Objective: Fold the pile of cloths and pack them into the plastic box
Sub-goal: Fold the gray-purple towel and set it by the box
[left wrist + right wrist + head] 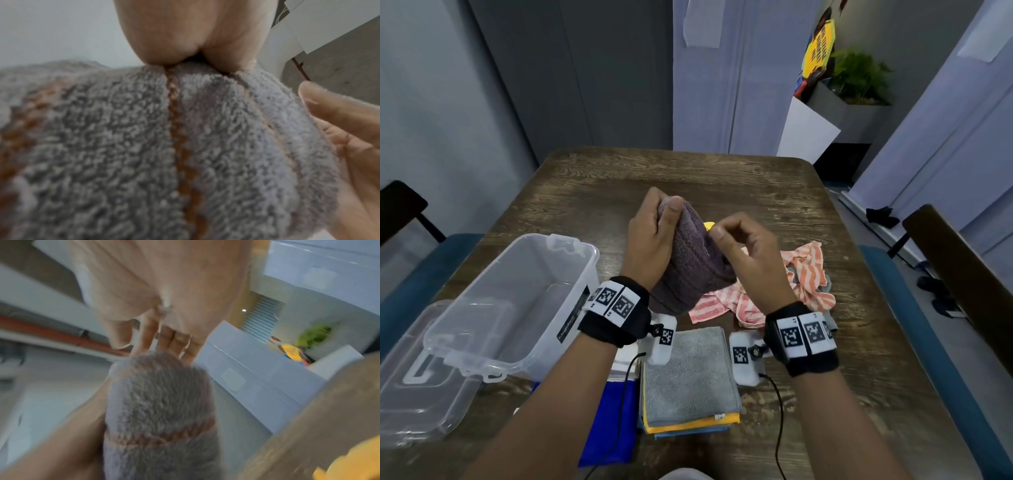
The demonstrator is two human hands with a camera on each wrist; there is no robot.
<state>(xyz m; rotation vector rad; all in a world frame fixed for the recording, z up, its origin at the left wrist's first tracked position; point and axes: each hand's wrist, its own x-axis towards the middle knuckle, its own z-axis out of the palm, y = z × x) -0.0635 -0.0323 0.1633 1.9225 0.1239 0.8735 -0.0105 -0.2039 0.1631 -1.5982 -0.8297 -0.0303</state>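
Over table, towel is pinched by left fingers; right fingers curled alongside, hold unclear. Towel could be dropped if pinch slackens.

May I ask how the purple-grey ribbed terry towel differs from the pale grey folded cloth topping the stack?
The purple-grey ribbed terry towel is gripped aloft by the left hand; the pale grey folded cloth lies flat on the stack. The towel is darker and draped; the cloth is squared and smoother. Both are outside the plastic box.
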